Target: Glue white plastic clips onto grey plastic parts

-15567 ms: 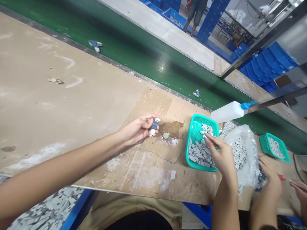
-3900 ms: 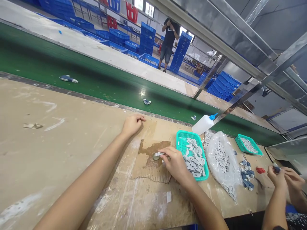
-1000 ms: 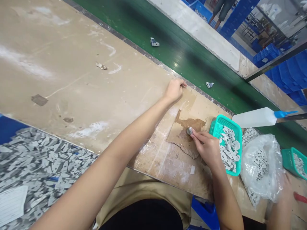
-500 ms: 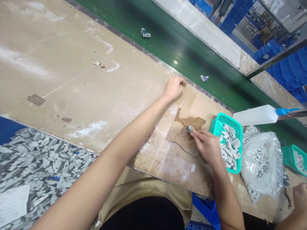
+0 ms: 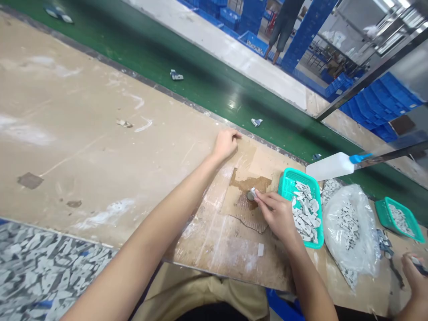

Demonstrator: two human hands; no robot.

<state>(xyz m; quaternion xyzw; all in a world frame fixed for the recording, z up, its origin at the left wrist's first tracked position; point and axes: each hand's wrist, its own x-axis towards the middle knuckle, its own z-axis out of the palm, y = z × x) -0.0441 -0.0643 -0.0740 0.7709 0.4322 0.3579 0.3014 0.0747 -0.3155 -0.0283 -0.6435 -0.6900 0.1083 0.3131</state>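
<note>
White part (image 5: 253, 192) pinched by the right of the person's 2 hands (image 5: 276, 216).

pale piece (image 5: 253, 192) in right hand (image 5: 278, 215)

cardboard (image 5: 249, 217): rough, matt | basket (image 5: 288, 180): smooth plastic | grey pieces (image 5: 306, 218): matt | bag (image 5: 365, 223): glossy plastic | belt (image 5: 207, 91): smooth, glossy

There are two green baskets (image 5: 286, 183), one bottle (image 5: 330, 166), one bag (image 5: 364, 211), one round dish (image 5: 250, 196) and four pieces (image 5: 176, 76) on the belt (image 5: 133, 49).
</note>
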